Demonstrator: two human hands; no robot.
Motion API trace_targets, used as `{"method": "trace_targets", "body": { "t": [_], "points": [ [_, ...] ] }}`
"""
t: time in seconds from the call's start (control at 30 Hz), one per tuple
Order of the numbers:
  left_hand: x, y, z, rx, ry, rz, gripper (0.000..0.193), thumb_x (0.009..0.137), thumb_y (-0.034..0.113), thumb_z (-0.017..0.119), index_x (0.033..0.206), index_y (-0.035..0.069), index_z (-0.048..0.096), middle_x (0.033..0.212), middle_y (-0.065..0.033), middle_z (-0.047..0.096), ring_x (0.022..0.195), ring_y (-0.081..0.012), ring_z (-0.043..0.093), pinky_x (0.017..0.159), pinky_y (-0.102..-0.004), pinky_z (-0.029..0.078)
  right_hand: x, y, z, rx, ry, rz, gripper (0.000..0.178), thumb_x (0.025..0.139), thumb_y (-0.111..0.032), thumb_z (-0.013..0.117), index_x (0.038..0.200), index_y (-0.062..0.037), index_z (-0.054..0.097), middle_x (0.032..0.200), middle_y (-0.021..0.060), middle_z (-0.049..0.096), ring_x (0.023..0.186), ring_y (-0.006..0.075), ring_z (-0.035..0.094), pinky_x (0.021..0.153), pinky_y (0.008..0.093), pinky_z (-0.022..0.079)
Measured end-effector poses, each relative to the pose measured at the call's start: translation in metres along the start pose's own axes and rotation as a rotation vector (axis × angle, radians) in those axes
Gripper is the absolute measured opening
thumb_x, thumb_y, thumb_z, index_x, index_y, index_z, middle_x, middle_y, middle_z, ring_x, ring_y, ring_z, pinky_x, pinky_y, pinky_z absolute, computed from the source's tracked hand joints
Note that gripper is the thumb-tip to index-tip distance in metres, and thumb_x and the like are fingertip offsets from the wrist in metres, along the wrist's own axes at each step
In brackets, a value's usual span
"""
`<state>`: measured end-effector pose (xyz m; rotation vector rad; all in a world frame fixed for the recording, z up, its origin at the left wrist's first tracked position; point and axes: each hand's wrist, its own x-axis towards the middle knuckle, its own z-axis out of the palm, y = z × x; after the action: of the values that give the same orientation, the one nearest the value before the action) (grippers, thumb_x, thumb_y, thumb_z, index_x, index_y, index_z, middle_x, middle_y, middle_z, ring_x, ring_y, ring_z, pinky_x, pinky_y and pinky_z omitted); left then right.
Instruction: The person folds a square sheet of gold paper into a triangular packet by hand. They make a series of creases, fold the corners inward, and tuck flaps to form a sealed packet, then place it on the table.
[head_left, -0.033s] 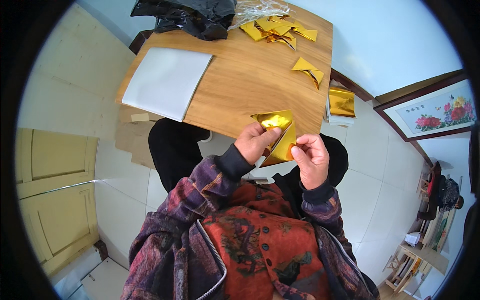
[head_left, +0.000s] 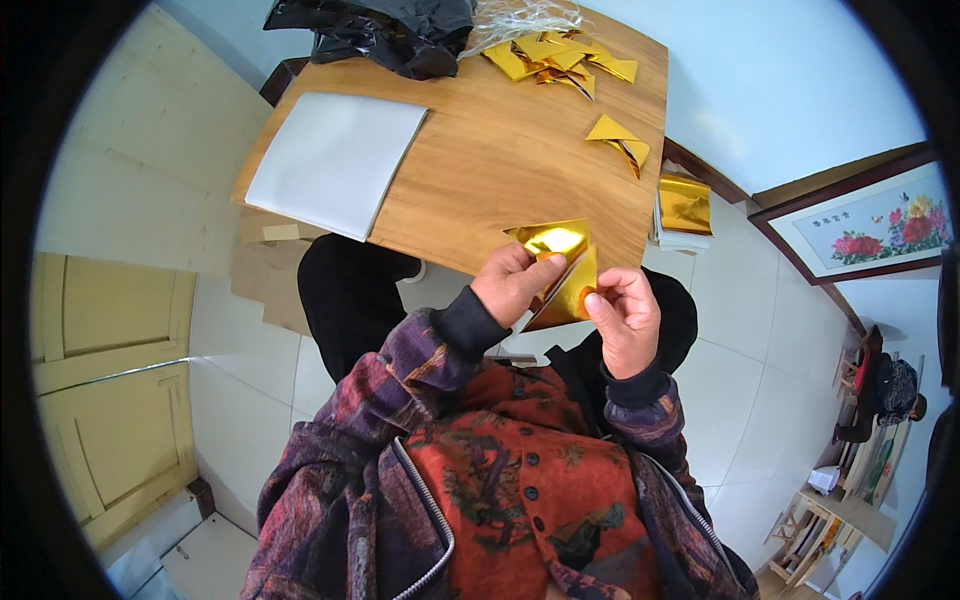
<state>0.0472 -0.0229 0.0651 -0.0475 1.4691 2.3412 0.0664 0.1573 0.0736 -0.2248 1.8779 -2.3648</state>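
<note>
A sheet of gold foil paper (head_left: 566, 292), folded into pointed flaps, is held between my two hands just off the table's near edge. My left hand (head_left: 510, 283) pinches it from the left, the thumb lying across the shiny upper flap. On the other side, the thumb and fingertips of my right hand (head_left: 625, 315) grip its right edge. Farther off on the table lies a single folded gold paper piece (head_left: 620, 143). Beyond that is a loose pile of similar gold folded pieces (head_left: 560, 62). My fingers hide part of the folds.
The wooden table (head_left: 480, 170) carries a stack of white paper (head_left: 335, 160) at left and a crumpled black plastic bag (head_left: 385, 38) at the back, beside clear plastic wrap (head_left: 520, 22). A stack of gold foil sheets (head_left: 684, 205) sits right of the table.
The gold foil paper has tilted very slightly in my hands, and its white underside shows less at the lower corner. Both hands keep nearly the same grip.
</note>
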Motion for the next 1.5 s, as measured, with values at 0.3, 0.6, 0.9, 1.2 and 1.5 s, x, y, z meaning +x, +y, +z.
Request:
{"method": "trace_targets", "body": {
  "t": [0.3,0.6,0.9,1.2,1.5],
  "points": [
    [0.005,0.000,-0.006,-0.035,-0.077,0.104,0.032,0.101,0.027,0.056,0.116,-0.001,0.062,0.098,-0.0016,0.066,0.087,-0.0073,0.059,0.077,-0.0254,0.050,0.000,-0.014,-0.009,-0.218,-0.230,-0.027,0.011,0.088,-0.003,0.070,0.094,-0.0014,0.061,0.099,0.0053,0.060,0.090,0.0153,0.059,0.084,0.0285,0.047],
    [-0.003,0.013,-0.009,-0.048,-0.197,0.078,0.031,0.100,0.024,0.058,0.120,0.000,0.059,0.103,-0.0023,0.066,0.091,-0.0088,0.061,0.079,-0.0257,0.051,0.000,-0.032,-0.005,-0.644,-0.229,-0.228,0.020,0.074,0.009,0.072,0.088,-0.0033,0.065,0.084,0.0090,0.065,0.079,0.0243,0.064,0.073,0.0306,0.050],
    [-0.042,0.022,-0.044,0.085,-0.231,-0.128,0.022,0.100,0.017,0.057,0.112,0.001,0.063,0.097,-0.0065,0.069,0.088,-0.0117,0.064,0.077,-0.0264,0.052,-0.003,-0.040,0.002,-0.770,-0.098,-0.465,0.025,0.073,0.017,0.066,0.087,-0.0045,0.067,0.083,0.0104,0.066,0.071,0.0231,0.065,0.062,0.0287,0.050],
    [-0.042,0.013,-0.045,0.034,-0.171,-0.040,0.012,0.096,0.003,0.057,0.108,0.004,0.060,0.096,-0.0060,0.067,0.090,-0.0129,0.064,0.080,-0.0255,0.050,-0.002,-0.037,0.002,-0.783,-0.096,-0.472,0.026,0.074,0.017,0.065,0.090,-0.0043,0.067,0.085,0.0108,0.066,0.072,0.0231,0.066,0.061,0.0292,0.051],
    [-0.041,0.002,-0.028,-0.076,-0.076,0.171,0.017,0.091,-0.007,0.061,0.102,0.004,0.057,0.094,0.0000,0.061,0.088,-0.0086,0.061,0.081,-0.0231,0.049,0.000,-0.035,0.001,-0.775,-0.102,-0.461,0.027,0.074,0.017,0.064,0.090,-0.0045,0.067,0.088,0.0113,0.066,0.075,0.0241,0.068,0.064,0.0297,0.053]
  ]
}}
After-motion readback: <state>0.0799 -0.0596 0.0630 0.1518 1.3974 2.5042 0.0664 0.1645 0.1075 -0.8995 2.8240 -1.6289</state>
